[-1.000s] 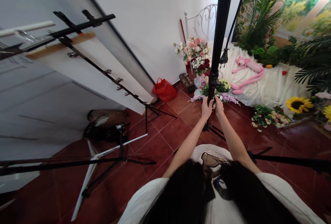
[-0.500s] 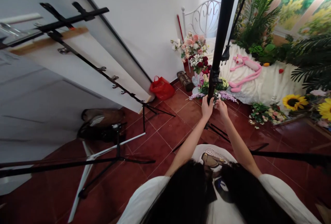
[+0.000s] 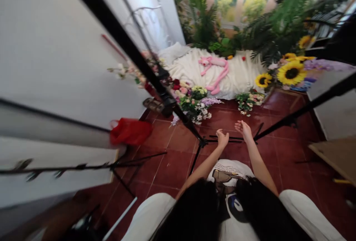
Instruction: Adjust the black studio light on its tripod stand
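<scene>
My left hand is in front of my body with loosely bent fingers and nothing visible in it. Close by on its right, my right hand is also empty, its fingers half curled and apart. To the left of both hands a black light stand leans across the view, with a cable hanging alongside its pole. Its legs spread on the floor near my left hand, which is apart from the pole. A second black stand pole slants in from the right, its foot just beyond my right hand.
A bed with a cream cloth carries a pink plush toy. Artificial flowers and sunflowers surround it. At left are a red plastic bag and a rail with clips. A brown board lies at right.
My left hand has let go of the stand pole, and both hands are now free of it. The view has swung right, so the stand appears farther left and tilted.
</scene>
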Available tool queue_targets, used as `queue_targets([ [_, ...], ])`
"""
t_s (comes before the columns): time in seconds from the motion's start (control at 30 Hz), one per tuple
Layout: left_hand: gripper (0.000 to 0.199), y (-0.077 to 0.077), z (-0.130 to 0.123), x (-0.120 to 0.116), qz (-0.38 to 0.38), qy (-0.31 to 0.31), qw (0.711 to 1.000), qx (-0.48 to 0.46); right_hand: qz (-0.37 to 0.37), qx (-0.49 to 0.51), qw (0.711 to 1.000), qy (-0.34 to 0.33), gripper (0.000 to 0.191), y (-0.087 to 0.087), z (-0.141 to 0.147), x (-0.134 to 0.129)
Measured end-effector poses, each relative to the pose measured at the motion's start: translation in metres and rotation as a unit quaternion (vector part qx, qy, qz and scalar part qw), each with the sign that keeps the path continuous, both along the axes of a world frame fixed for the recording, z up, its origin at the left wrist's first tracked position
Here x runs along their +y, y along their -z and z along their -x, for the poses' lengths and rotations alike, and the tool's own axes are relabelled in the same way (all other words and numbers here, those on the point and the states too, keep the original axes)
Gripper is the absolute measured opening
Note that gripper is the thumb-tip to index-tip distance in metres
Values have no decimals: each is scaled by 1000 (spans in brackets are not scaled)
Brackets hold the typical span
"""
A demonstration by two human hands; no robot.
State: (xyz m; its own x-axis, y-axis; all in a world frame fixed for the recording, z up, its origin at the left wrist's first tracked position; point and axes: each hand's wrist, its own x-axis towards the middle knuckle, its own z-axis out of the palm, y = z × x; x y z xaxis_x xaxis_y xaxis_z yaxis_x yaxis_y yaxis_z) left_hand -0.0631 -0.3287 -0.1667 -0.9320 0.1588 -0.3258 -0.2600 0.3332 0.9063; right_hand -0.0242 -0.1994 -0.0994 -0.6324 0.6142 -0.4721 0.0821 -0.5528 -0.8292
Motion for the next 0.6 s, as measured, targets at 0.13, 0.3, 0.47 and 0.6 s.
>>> queue_targets([
  [0.13, 12, -25, 5, 72, -135, 260, 954, -66, -7, 9, 997, 81, 23, -8, -46, 27],
  [0.3, 29, -81, -8, 173, -237, 423, 873, 58, 3, 43, 980, 193, 28, -17, -107, 59],
  [0.47, 38, -136, -35, 251, -298, 474, 817, 133, 121, 127, 949, 261, 31, -38, -150, 92],
  [0.6, 46, -156, -53, 282, -275, 490, 823, 77, 233, 244, 912, 235, 33, -65, -162, 117],
])
